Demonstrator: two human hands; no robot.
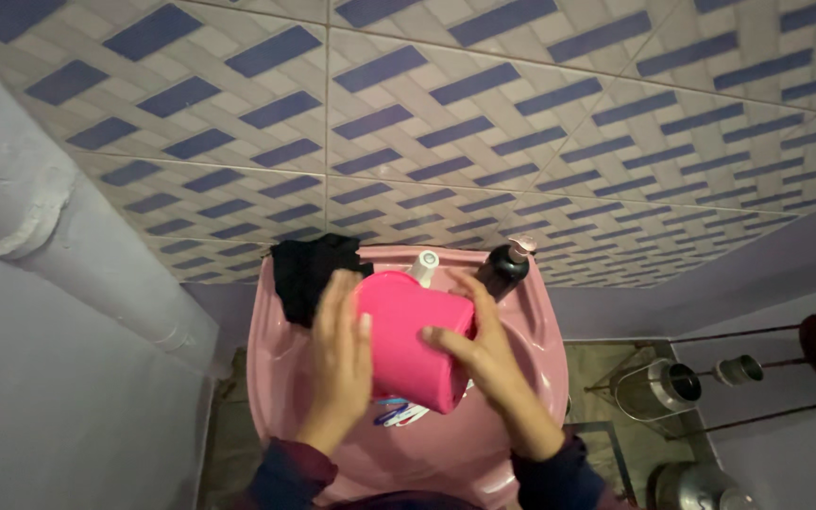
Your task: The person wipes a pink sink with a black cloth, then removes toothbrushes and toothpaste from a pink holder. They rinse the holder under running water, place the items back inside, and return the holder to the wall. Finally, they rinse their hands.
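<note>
I hold a bright pink plastic mug (408,340) over a pink washbasin (276,349), tilted on its side. My left hand (340,364) presses flat against the mug's left side. My right hand (484,354) grips it from the right, fingers over its wall. Under the mug, in the bowl of the basin, lie some coloured thin items (399,413), partly hidden.
A black cloth (306,272) lies on the basin's back left rim. A white tap (424,265) and a dark pump bottle (502,269) stand at the back. Steel vessels (658,387) sit in a wire rack at right. A grey pipe (77,255) runs down the left wall.
</note>
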